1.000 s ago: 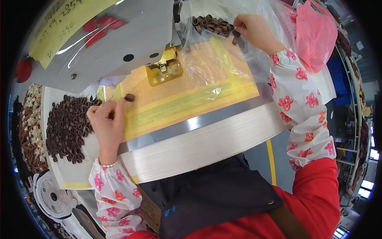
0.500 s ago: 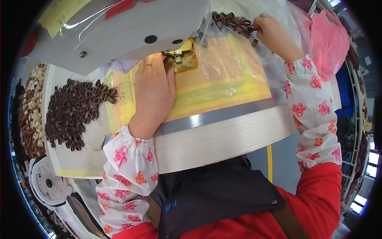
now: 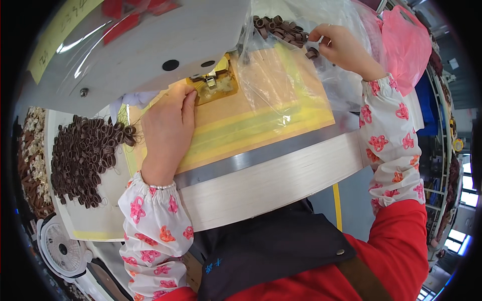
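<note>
My left hand is beside the sewing machine's presser foot, its fingers drawn together and thumb pressed in. What its fingertips hold, if anything, is hidden. A dark brown strip lies at the presser foot, just beyond those fingertips. At the far right my right hand reaches over a pile of brown loops on clear plastic. Its thumb and index finger are apart, with nothing visible between them. One loose brown loop lies just below them.
The grey machine head overhangs the far left. Many brown loops with trailing threads are heaped at left. Yellow tape edges the work surface; a pink plastic bag hangs at right. A white fan stands at lower left.
My left hand has shifted slightly left in the picture and its fingers have bunched together. My right thumb and index finger have parted from their pinch at the loops. The view has shifted slightly.
</note>
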Available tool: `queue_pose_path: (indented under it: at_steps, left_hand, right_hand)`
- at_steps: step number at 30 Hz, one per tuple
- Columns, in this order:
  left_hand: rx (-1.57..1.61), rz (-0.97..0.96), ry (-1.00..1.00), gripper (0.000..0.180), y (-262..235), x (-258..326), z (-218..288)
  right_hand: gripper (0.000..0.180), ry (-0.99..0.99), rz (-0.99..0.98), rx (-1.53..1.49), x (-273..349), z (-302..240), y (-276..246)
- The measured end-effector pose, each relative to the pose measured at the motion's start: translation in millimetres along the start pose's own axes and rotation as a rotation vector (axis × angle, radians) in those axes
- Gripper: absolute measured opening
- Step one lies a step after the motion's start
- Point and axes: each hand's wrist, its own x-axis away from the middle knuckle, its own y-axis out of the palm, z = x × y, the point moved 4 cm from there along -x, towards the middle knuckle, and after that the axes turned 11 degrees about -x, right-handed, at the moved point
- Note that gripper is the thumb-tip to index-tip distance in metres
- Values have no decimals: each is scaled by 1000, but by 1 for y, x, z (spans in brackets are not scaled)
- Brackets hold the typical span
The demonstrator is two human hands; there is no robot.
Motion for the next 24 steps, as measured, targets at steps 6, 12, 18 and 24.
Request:
queue_pose_path:
  at_steps: [6,12,18,24]
  left_hand:
    - [48,6,-24,10,1,0,-3]
    - [227,-35,-92,13,-2,0,-2]
    - [413,-132,-107,12,1,1,-8]
    - [380,-178,-97,12,3,-1,-3]
  right_hand:
    - [21,4,-56,-36,3,-6,4]
    - [18,57,58,-5,5,-7,1]
    - [18,-169,17,-730,-1,-107,60]
    - [18,-473,168,-250,-7,-137,98]
